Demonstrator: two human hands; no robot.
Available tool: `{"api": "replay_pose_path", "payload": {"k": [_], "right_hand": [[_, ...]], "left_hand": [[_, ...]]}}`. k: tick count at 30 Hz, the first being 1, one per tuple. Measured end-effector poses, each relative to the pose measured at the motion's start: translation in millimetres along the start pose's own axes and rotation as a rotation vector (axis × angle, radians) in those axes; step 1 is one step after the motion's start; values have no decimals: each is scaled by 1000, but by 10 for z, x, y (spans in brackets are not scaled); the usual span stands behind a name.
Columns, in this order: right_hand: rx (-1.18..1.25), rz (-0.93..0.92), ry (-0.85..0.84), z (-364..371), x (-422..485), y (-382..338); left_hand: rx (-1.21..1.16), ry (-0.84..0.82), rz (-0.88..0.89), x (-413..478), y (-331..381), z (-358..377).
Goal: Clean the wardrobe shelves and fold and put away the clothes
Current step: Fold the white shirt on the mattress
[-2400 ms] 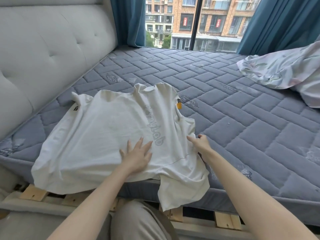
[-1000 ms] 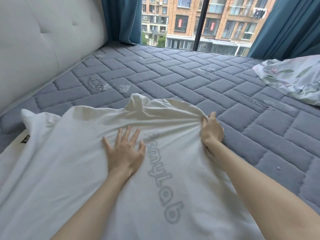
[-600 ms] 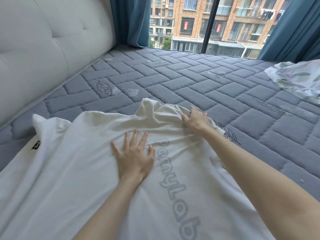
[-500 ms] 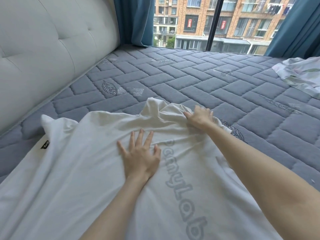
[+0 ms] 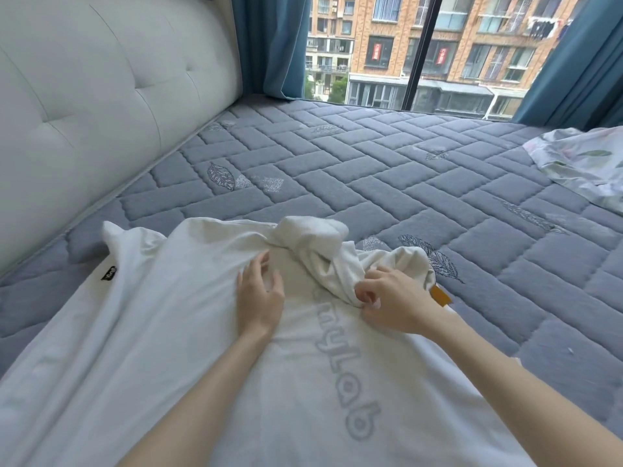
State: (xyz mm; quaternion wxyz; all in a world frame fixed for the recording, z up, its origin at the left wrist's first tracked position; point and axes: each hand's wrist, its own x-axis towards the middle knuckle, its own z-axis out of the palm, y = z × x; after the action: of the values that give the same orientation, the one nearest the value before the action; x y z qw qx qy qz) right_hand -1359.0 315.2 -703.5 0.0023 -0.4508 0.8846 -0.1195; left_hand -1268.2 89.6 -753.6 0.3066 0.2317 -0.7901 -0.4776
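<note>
A white T-shirt (image 5: 161, 332) with grey lettering lies spread on the grey quilted mattress (image 5: 387, 183). My left hand (image 5: 259, 294) rests flat on the shirt's middle, fingers straight. Just to its right, my right hand (image 5: 391, 298) pinches a bunched fold of the shirt's far edge and holds it pulled back over the lettering. A small orange tag (image 5: 440, 294) sticks out by my right wrist. A black label (image 5: 108, 274) shows on the shirt's left side.
A padded white headboard (image 5: 84, 112) runs along the left. A floral sheet (image 5: 583, 163) lies crumpled at the far right of the mattress. Blue curtains (image 5: 273, 45) frame a window at the far end.
My right hand has gathered the shirt's far edge and drawn it back toward me, bunching the cloth. My left hand has shifted slightly but still presses on the shirt.
</note>
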Motion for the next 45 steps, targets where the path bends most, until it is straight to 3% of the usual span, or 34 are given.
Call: {"api": "replay_pose_path", "payload": {"k": [2, 5, 7, 10, 12, 15, 18, 21, 24, 26, 28, 30, 32, 36, 38, 42, 45], "right_hand": [[146, 131, -30, -41, -71, -4], [340, 339, 41, -110, 39, -81], [362, 421, 123, -78, 183, -181], [405, 463, 129, 0, 341, -319], [400, 491, 212, 0, 390, -343], [396, 568, 339, -142, 453, -264], [494, 585, 377, -383, 533, -181], [862, 644, 400, -594, 746, -63], [1190, 757, 518, -693, 1083, 120], [1087, 795, 567, -704, 1220, 186], [824, 753, 524, -628, 1181, 165], [539, 583, 516, -508, 1041, 96], [325, 410, 433, -312, 904, 19], [51, 284, -58, 147, 683, -32], [-50, 394, -163, 254, 632, 142], [-21, 808, -95, 239, 659, 596], [-134, 897, 59, 202, 805, 587]], "left_hand": [[-47, -17, 23, 54, 104, -64], [93, -126, 166, 274, 398, -96], [273, -320, 199, 450, 560, -90], [698, -633, 94, 600, 603, -132], [880, -711, 122, 596, 523, -224], [727, -590, 201, 635, 419, -390], [563, -479, 87, 805, 566, -493], [539, -319, -15, 1090, 850, -406], [18, -273, -193, 1402, 1158, -159], [-300, -369, -231, 1508, 1265, -13], [-297, -437, -145, 1452, 1217, 107], [-131, -468, -1, 1310, 1038, 172], [193, -503, 159, 1109, 774, 241], [756, -694, 264, 576, 385, 341], [877, -675, 245, 462, 231, 382], [893, -523, 190, 518, 131, 446], [939, -452, 193, 565, 85, 490]]}}
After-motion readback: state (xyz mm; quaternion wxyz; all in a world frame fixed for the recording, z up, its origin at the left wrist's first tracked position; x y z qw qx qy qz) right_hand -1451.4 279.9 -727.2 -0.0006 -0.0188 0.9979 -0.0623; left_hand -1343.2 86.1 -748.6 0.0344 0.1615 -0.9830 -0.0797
